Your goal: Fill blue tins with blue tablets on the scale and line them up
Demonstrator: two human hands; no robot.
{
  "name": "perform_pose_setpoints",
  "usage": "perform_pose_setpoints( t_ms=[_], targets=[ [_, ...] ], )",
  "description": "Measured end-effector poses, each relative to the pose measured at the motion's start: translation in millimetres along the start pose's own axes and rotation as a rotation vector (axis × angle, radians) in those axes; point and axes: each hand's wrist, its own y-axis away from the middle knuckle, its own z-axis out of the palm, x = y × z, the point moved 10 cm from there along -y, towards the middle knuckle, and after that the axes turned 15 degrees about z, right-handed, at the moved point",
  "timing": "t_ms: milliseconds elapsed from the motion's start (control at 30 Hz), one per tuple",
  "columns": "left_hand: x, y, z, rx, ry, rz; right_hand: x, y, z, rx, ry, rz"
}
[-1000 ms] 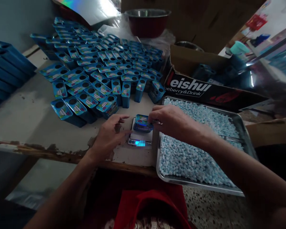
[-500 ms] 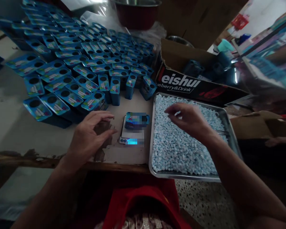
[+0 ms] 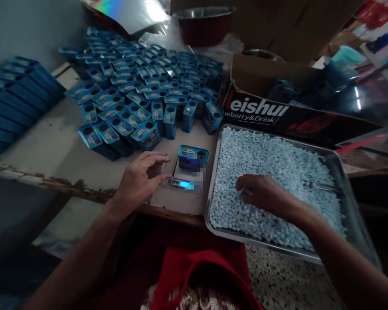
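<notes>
A small blue tin (image 3: 192, 156) stands on a little digital scale (image 3: 186, 178) whose display glows blue. My left hand (image 3: 141, 179) rests on the table just left of the scale, fingers spread and curled loosely, holding nothing. My right hand (image 3: 264, 193) lies on the pale blue candies (image 3: 278, 163) in the metal tray (image 3: 345, 189), its fingertips pinched among them on something I cannot make out.
Several open blue tins (image 3: 142, 90) crowd the table (image 3: 48, 150) behind the scale. Blue boxes (image 3: 16, 99) are stacked at the left. A black cardboard carton (image 3: 291, 116) stands behind the tray, a red bowl (image 3: 202, 26) farther back. Red cloth (image 3: 194, 275) lies in my lap.
My right hand left the tin on the scale, swung right over the tray and dropped down onto the candies. The left hand stayed beside the scale.
</notes>
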Motion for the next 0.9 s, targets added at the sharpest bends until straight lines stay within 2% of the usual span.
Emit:
perform_pose_setpoints(
  t_ms=[100, 167, 300, 400, 533, 633, 767, 900],
  targets=[
    [-2, 5, -6.7, 0.011, 0.002, -0.051, 21, -2, -22, 0.078, -0.224, 0.12],
    [2, 3, -8.5, 0.016, -0.007, -0.054, 21, -5, -29, 0.085, -0.318, 0.154],
    [9, -3, -5.9, -0.001, -0.071, -0.011, -3, -18, -44, 0.048, -0.458, 0.132],
    [3, 0, -2.4, -0.031, -0.097, 0.008, -37, -31, -67, 0.045, -0.5, 0.021],
    [-20, 12, -5.5, -0.054, -0.068, -0.039, -89, -46, -96, 0.136, -0.349, -0.134],
    [-32, 18, -13.4, -0.051, -0.054, -0.067, -115, -57, -102, 0.192, -0.184, -0.158],
    [-39, 20, -23.8, -0.034, -0.036, -0.049, -133, -65, -95, 0.209, -0.021, -0.204],
    [-44, 22, -30.2, -0.021, -0.019, -0.036, -135, -69, -88, 0.202, 0.007, -0.225]
  ],
)
